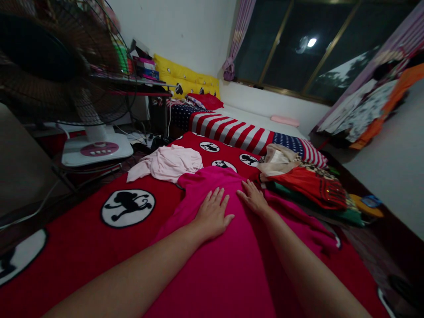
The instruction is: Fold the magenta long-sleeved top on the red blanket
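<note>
Magenta garment [228, 269] lies spread on a red cover [76, 256] with white oval prints, pale pink cloth [175, 163] and a pile of clothes [311, 187] near its far end. From my remote seat I see a fan [97, 148] at left, a bed [232, 126] and a dark window [294, 53] beyond. Under both hands the fabric lies flat: left hand [213, 214] and right hand [254, 198] press palm-down, fingers extended, slightly parted, gripping nothing.
</note>
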Demonstrator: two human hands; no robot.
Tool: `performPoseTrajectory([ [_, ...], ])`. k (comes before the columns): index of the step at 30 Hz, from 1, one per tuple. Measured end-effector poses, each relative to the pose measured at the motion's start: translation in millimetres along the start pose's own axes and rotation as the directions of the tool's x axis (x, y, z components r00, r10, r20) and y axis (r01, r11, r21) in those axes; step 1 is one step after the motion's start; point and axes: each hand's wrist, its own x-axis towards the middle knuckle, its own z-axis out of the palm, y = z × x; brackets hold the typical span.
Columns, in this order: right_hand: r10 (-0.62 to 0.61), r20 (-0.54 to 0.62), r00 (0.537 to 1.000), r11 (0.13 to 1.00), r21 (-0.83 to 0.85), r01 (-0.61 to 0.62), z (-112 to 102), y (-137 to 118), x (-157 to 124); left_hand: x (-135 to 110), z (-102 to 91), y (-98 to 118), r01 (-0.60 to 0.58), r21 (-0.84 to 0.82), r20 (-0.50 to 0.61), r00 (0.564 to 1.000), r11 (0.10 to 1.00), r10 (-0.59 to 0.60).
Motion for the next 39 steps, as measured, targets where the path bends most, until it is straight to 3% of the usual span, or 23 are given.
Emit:
performPoseTrajectory([
  [4,-0.144,-0.185,0.972,0.973,0.156,0.173,3,-15,-32,0,-3.1,-2,-0.019,-0.029,0.019,1.0,0.999,0.02],
  [6,-0.188,-0.22,0.957,0.955,0.186,0.23,10,-19,-57,0,-4.1,-3,-0.029,-0.052,0.02,0.999,0.998,0.03],
  [10,-0.176,-0.241,0.955,0.954,0.198,0.226,24,-19,-92,2,-8.1,-9,-0.047,-0.129,-0.02,0.999,0.991,0.045],
  [14,-0.146,-0.284,0.948,0.932,0.281,0.228,26,-17,-98,11,-29.3,-33,-0.139,-0.362,-0.086,0.99,0.922,0.115],
  [16,-0.135,-0.291,0.947,0.923,0.311,0.227,24,-17,-96,15,-47.2,-52,-0.066,-0.428,-0.184,0.983,0.901,-0.015],
  [17,-0.132,-0.292,0.947,0.921,0.318,0.226,23,-18,-96,16,-56.3,-64,0.006,-0.418,-0.256,0.959,0.908,-0.124],
  [20,-0.128,-0.284,0.95,0.919,0.327,0.221,21,-18,-96,16,-76.6,-97,0.261,-0.282,-0.41,0.837,0.923,-0.362],
  [22,-0.125,-0.281,0.951,0.918,0.331,0.219,21,-18,-96,12,-80.7,-114,0.408,-0.203,-0.347,0.82,0.89,-0.455],
  [24,-0.123,-0.286,0.95,0.917,0.334,0.219,22,-18,-96,8,-78.4,-126,0.48,-0.151,-0.236,0.831,0.864,-0.504],
  [26,-0.122,-0.291,0.949,0.915,0.337,0.221,23,-18,-96,6,-74.3,-130,0.499,-0.12,-0.178,0.84,0.858,-0.513],
  [29,-0.121,-0.29,0.949,0.911,0.346,0.222,23,-17,-96,6,-72.9,-127,0.49,-0.131,-0.206,0.837,0.862,-0.507],
  [32,-0.122,-0.29,0.949,0.909,0.351,0.224,23,-17,-95,10,-79.6,-106,0.365,-0.212,-0.336,0.844,0.907,-0.418],
  [34,-0.122,-0.29,0.949,0.91,0.349,0.224,22,-18,-96,11,-85.2,-82,0.135,-0.279,-0.349,0.908,0.951,-0.231],
  [36,-0.123,-0.286,0.95,0.911,0.346,0.223,21,-18,-96,11,-88.6,-55,-0.131,-0.414,-0.199,0.979,0.901,0.051],
  [38,-0.125,-0.281,0.951,0.911,0.348,0.223,21,-18,-96,11,-89.2,-35,-0.219,-0.594,-0.004,0.963,0.774,0.27],
  [39,-0.127,-0.279,0.952,0.91,0.35,0.224,21,-18,-96,11,-88.6,-29,-0.198,-0.648,0.046,0.954,0.735,0.296],
])
